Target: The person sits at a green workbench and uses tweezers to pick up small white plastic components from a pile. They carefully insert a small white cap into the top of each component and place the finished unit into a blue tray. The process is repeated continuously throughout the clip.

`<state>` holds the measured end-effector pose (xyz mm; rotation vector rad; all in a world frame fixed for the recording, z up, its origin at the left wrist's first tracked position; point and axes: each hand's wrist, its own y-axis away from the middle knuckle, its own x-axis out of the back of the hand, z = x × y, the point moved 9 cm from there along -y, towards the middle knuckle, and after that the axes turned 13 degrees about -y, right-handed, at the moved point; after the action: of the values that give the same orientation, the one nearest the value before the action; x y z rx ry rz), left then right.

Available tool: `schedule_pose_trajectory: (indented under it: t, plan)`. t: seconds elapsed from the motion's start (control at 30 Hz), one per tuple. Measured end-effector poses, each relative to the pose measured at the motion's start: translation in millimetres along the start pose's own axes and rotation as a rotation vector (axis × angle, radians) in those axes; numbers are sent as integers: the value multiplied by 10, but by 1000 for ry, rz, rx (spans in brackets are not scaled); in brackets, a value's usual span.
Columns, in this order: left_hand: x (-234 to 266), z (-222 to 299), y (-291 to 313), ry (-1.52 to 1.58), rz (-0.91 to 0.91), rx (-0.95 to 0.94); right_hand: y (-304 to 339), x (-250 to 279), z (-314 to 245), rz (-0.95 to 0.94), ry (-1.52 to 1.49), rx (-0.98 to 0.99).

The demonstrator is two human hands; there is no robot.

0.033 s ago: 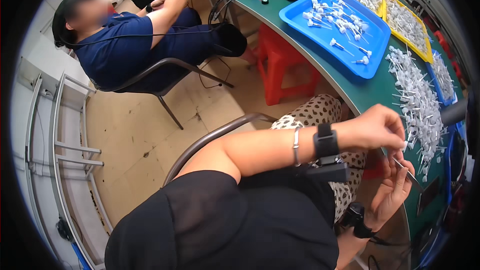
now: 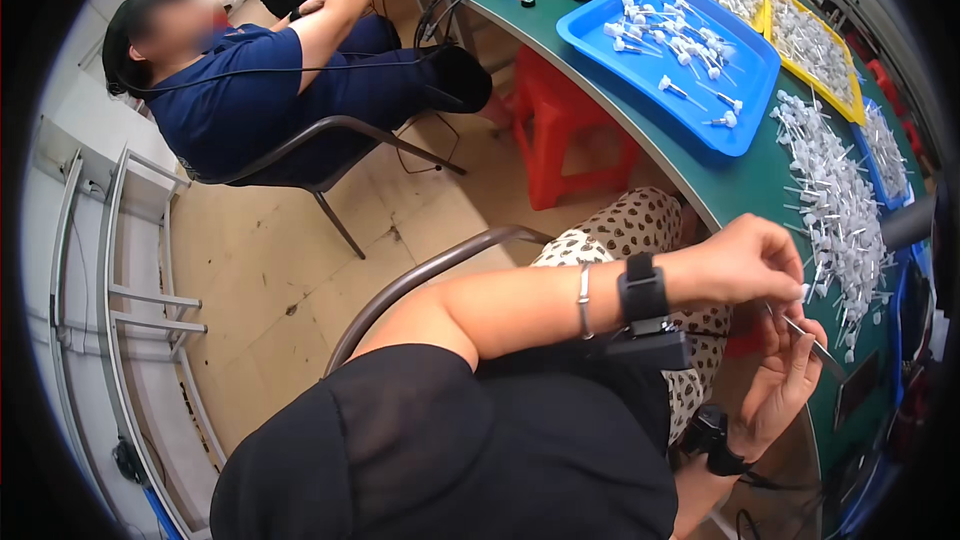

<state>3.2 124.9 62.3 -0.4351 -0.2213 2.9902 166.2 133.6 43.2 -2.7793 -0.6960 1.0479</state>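
Note:
My left hand [image 2: 745,262] is closed in a pinch at the table's edge, with a small white plastic piece [image 2: 805,293] at its fingertips. Just below it, my right hand [image 2: 782,380] grips a slim flat metal tool [image 2: 825,357], which looks like tweezers, though its exact kind is unclear. The tool's thin end points toward the left fingertips. Beside both hands lies a heap of white-headed pieces with thin stems [image 2: 830,200], loose on the green table [image 2: 735,185].
A blue tray [image 2: 590,35] holds several white-headed pieces with stems. Yellow trays [image 2: 850,105] and another blue tray [image 2: 868,155] behind are heaped with similar pieces. A red stool [image 2: 545,140] stands under the table. A co-worker in dark blue [image 2: 240,70] sits to the left.
My left hand and forearm have shifted very slightly to the left. The right hand keeps its grip on the tool in nearly the same place.

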Motion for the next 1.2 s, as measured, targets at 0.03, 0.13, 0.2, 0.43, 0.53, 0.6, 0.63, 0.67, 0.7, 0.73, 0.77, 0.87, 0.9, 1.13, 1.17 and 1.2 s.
schedule_pose_trajectory:
  t: [0.03,0.13,0.2,0.43,0.53,0.6,0.63,0.67,0.7,0.73,0.77,0.87,0.9,1.13,1.17,1.2]
  plan:
    - [10,-62,57,38,16,16,3,-14,17,-3,-1,-13]
    - [112,-139,167,-145,95,-93,17,-55,62,10,20,-42]
    - [160,-168,245,-233,146,-143,29,-89,74,25,41,-56]
    - [144,-57,467,-702,147,-319,97,-98,165,97,73,-128]
    - [281,-68,578,-752,241,-415,62,-265,201,57,53,-147]
    - [360,-186,609,-631,278,-289,58,-205,214,35,45,-124]
    - [390,-306,635,-500,266,-132,61,-160,230,35,25,-122]
    - [382,-349,632,-384,222,-10,59,-141,235,41,0,-122]
    - [371,-369,619,-378,206,17,51,-133,205,35,-48,-127]
    - [376,-412,622,-336,223,45,43,-144,194,25,-100,-140]
    - [383,-454,626,-295,242,72,37,-164,183,12,-154,-154]
    - [378,-464,632,-247,251,134,14,-63,-9,145,119,43]
    - [376,-467,632,-256,249,138,18,-52,-85,171,213,119]
    - [293,-568,618,-267,188,168,-16,-107,-304,222,1035,304]
    - [281,-586,613,-252,178,168,-29,-125,-314,207,1105,316]
    - [266,-595,609,-238,169,168,-38,-140,-334,225,1077,313]
